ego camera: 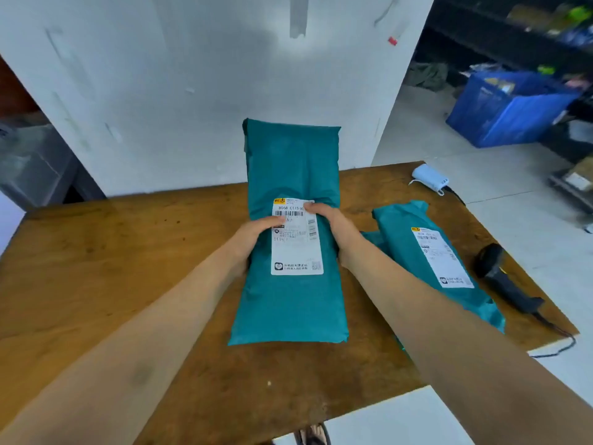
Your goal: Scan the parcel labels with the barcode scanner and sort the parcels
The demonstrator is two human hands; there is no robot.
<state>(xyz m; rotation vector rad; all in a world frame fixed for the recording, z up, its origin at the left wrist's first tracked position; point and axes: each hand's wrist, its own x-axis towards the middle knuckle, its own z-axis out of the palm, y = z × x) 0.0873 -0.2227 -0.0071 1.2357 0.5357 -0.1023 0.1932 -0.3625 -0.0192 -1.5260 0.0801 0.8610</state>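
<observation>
Teal parcel (pixel 290 303) held label-up at the middle of the bench (pixel 96 268); scanner (pixel 503 277) idle.
The left hand (pixel 256 232) and right hand (pixel 333 226) clamp the parcel's sides, thumbs pressed on its label (pixel 296 248). A second parcel (pixel 449 284) lies toward the right edge, the scanner beside it untouched; scanning and sorting probably largely remain.

The left hand (pixel 253 234) and right hand (pixel 335 226) cover parts of the held parcel's (pixel 288 309) label (pixel 296 252); its small print is unreadable. A lower parcel (pixel 371 238) lies mostly hidden under the second parcel (pixel 433 261) and the right forearm (pixel 417 303). The shelf goods (pixel 545 17) are blurred.
</observation>
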